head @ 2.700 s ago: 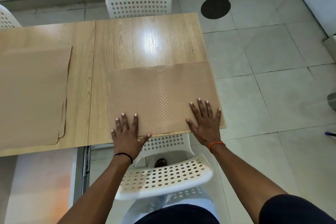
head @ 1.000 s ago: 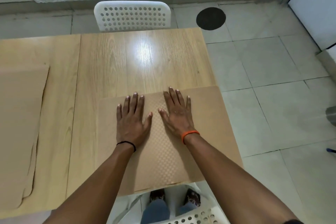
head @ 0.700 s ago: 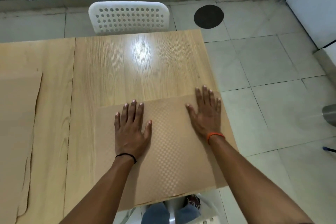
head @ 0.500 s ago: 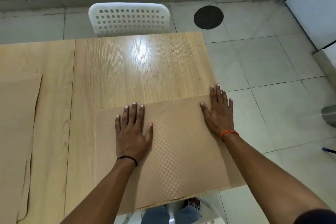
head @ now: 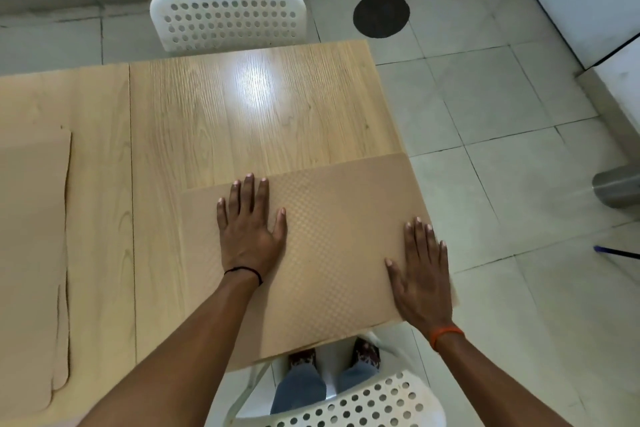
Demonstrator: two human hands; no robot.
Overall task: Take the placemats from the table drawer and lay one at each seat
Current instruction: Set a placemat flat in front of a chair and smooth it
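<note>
A tan placemat (head: 332, 246) with a woven check pattern lies flat on the near right part of the wooden table (head: 242, 114), its right and near edges slightly past the table's edge. My left hand (head: 247, 229) rests flat on the mat's left half, fingers spread. My right hand (head: 420, 274) presses flat on the mat's right edge, near the front corner. Neither hand grips anything. A stack of more tan placemats (head: 31, 253) lies on the table at the far left, partly cut off by the frame.
A white perforated chair (head: 228, 19) stands at the table's far side. Another white chair (head: 363, 399) is right below me at the near side. Tiled floor lies to the right, with a dark round patch (head: 381, 13) and a grey metal cylinder (head: 616, 185).
My right hand has slid from the mat's far right corner down along its right edge toward me. My left hand has stayed flat on the mat's left half.
</note>
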